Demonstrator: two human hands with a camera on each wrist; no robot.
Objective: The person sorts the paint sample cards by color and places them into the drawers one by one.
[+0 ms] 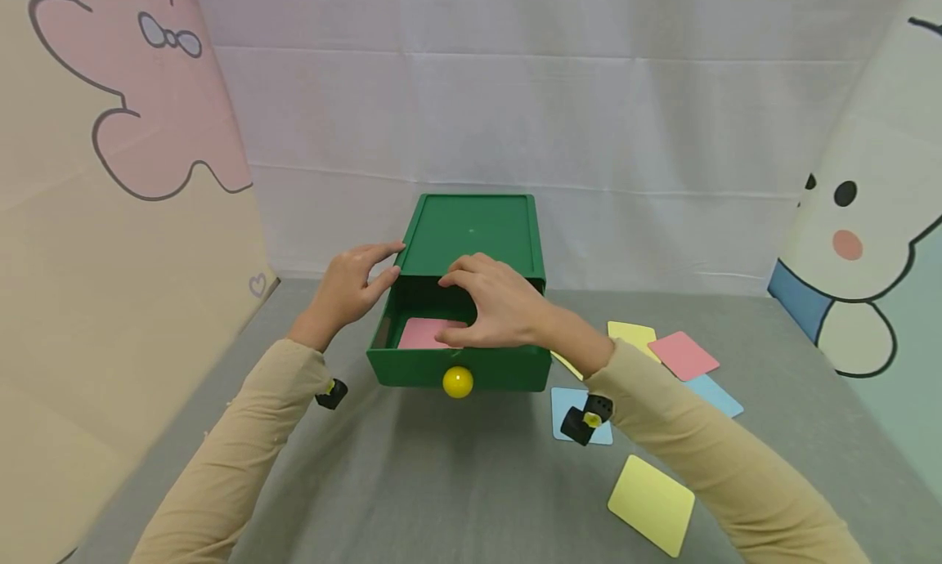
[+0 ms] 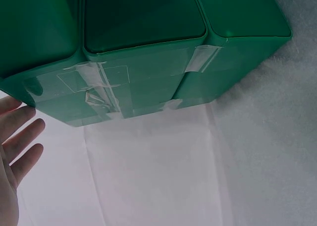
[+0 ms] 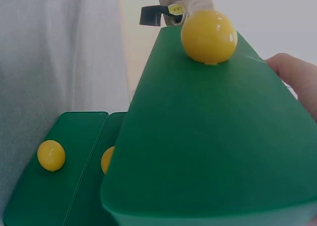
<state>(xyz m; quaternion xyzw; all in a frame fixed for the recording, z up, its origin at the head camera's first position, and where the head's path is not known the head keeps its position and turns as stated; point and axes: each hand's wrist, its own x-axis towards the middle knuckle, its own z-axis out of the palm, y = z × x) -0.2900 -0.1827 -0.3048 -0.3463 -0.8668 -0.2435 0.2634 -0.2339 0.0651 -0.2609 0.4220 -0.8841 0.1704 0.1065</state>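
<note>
A green drawer cabinet [image 1: 471, 230] stands at the back, its top drawer [image 1: 401, 369] pulled out with a round yellow knob [image 1: 458, 382] on the front. Inside the drawer lies a pink card [image 1: 421, 333]. My left hand [image 1: 346, 286] touches the cabinet's upper left edge with fingers spread, also showing beside the taped side wall [image 2: 148, 82] in the left wrist view. Over the drawer's opening, my right hand [image 1: 504, 306] has fingers and thumb parted, the thumb overlapping the pink card. Much of that hand is hidden by the drawer front [image 3: 208, 137] in the right wrist view.
Right of the cabinet, a yellow card [image 1: 631, 335], a pink card [image 1: 683, 355] and a blue card [image 1: 712, 394] lie grouped on the grey cloth. Nearer are another blue card [image 1: 562, 400] and yellow card [image 1: 651, 503]. Lower drawers [image 3: 74, 186] are closed. White cloth [image 1: 515, 123] hangs behind.
</note>
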